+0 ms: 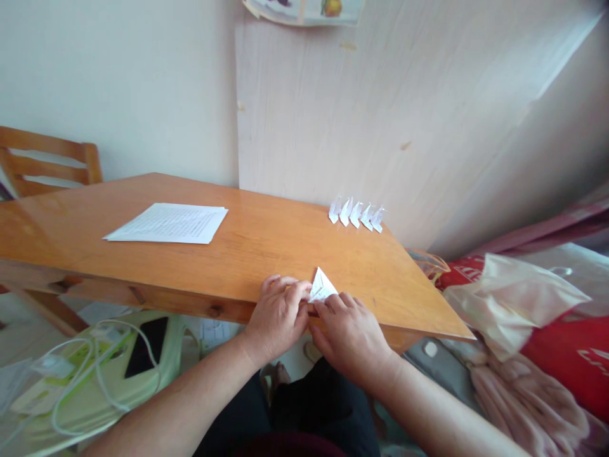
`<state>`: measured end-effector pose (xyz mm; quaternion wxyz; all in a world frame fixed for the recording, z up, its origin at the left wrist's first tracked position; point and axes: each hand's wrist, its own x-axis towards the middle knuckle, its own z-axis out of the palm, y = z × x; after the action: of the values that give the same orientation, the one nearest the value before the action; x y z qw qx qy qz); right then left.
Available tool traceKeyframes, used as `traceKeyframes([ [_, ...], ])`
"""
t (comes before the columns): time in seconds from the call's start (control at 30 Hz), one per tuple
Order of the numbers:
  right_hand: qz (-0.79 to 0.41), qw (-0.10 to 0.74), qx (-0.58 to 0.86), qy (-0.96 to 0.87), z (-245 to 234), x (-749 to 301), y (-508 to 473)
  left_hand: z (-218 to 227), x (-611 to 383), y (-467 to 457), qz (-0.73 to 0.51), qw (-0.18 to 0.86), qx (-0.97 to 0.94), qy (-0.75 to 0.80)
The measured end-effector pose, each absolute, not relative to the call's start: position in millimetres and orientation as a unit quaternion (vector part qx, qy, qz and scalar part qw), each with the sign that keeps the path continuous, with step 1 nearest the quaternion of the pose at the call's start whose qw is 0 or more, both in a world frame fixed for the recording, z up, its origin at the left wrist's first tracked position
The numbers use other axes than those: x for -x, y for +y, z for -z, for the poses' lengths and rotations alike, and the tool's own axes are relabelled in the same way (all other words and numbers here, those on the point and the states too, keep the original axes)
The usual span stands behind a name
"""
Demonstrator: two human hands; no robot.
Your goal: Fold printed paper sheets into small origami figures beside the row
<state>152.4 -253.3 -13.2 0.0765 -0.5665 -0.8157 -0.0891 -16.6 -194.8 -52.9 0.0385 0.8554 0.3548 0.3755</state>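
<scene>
A small folded paper triangle (321, 285) lies at the table's front edge, its point facing away from me. My left hand (281, 312) grips its left lower corner with thumb and forefinger, the other fingers curled. At the lower right side, my right hand (349, 327) pinches the paper, its fingertips pressed on the edge. The thumbs are partly hidden below the table edge. Toward the back right corner stands a row of several folded paper pieces (355, 214). A stack of printed sheets (166, 223) lies on the left of the table.
The wooden table (266, 238) meets the wall behind it. Left below, a pale green stool (164, 355) carries a black phone (147, 346) and white cables (98, 362). Bags, including a white plastic bag (504, 298), crowd the right side. A wooden chair (47, 162) stands far left.
</scene>
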Motion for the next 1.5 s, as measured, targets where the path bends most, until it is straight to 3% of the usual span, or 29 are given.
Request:
traceKeyframes([
  [0.43,0.077,0.101,0.521,-0.844,9.0,-156.5,-254.3,52.7,15.6,-197.1,-0.387,0.054,-0.845,0.364],
  [0.77,0.084,0.041,0.523,-0.847,0.7,-150.7,-250.4,50.2,15.1,-198.0,-0.384,0.061,-0.844,0.369],
  [0.97,0.055,0.089,0.531,-0.841,8.9,-159.8,-253.0,52.8,14.8,-196.6,-0.380,0.052,-0.844,0.375],
  [1.13,0.066,0.074,0.533,-0.840,13.7,-154.0,-253.4,52.9,13.7,-196.9,-0.384,0.061,-0.842,0.375],
  [1.4,-0.030,0.201,0.507,-0.837,12.8,-178.5,-250.8,48.6,14.6,-198.0,-0.362,0.053,-0.849,0.380],
  [1.5,0.008,0.246,0.529,-0.812,14.7,-191.6,-249.7,45.2,14.6,-199.1,-0.340,0.030,-0.861,0.377],
])
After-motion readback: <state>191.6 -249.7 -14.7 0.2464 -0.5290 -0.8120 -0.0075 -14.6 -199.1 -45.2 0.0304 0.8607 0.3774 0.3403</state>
